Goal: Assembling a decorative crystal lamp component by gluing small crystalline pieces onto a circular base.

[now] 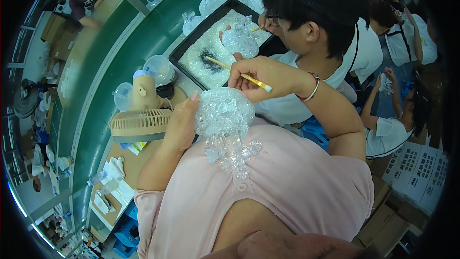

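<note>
head cam | 1 fisheye view | looks steeply down, close over chest and hands | no second view

- Cardboard cartons point(421, 170): a stacked row at the right edge, below the seated workers; white rectangular faces bore blue printed marks and lettering.
- Plain brown boxes point(383, 213): lay at the lower right, beside and under the white cartons, flaps partly open.
- Brown carton point(52, 28): stood at the upper left, beside the long tan bench.
- No screens or signs were visible.
</note>
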### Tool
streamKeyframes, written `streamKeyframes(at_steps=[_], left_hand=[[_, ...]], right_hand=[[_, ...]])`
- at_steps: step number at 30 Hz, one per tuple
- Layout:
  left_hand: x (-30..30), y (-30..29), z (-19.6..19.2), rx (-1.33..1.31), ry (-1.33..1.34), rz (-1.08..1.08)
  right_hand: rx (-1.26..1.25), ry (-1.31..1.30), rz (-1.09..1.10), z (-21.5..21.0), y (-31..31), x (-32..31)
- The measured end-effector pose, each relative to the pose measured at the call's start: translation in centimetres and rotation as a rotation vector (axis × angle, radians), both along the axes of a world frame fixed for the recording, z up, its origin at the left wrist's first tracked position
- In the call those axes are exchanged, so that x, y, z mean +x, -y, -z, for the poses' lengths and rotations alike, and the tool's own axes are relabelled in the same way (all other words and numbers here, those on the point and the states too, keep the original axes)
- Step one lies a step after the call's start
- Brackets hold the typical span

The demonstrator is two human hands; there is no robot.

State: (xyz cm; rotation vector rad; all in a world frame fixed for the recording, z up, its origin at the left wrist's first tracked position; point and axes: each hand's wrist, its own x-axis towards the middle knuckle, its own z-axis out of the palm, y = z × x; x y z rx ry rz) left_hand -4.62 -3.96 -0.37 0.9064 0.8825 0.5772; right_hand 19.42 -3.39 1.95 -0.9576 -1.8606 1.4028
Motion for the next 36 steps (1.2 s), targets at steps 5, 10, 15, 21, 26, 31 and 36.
streamKeyframes(at_steps=[5,10,15,21,26,31,36], left_hand=[[0.4,-0.1,-0.3,-0.08,-0.007,-0.021],[0.0,-0.5,0.6,-0.171,0.098,-0.024],[0.5,-1.0,-0.3,-0.128,0.277,0.095],[-0.8,-0.8,1.2,-0.147,0.346,0.033],[0.0,-1.1,0.8,-0.194,0.512,-0.075],[-0.5,-0.9,1.2,-0.202,0.621,-0.139],[-1.9,-0.4,0.9,-0.05,0.518,-0.137]], right_hand=[[-0.032,0.157,-0.012,-0.3,-0.7,-0.6],[0.007,0.052,0.098,2.2,0.3,-0.3],[-0.125,0.026,0.048,1.5,0.7,0.7],[-0.172,-0.185,0.207,2.9,1.6,1.2],[-0.4,-0.457,0.368,5.6,2.3,0.7],[-0.492,-0.682,0.44,6.2,1.9,-1.1],[-0.481,-0.733,0.52,6.4,2.0,-2.5]])
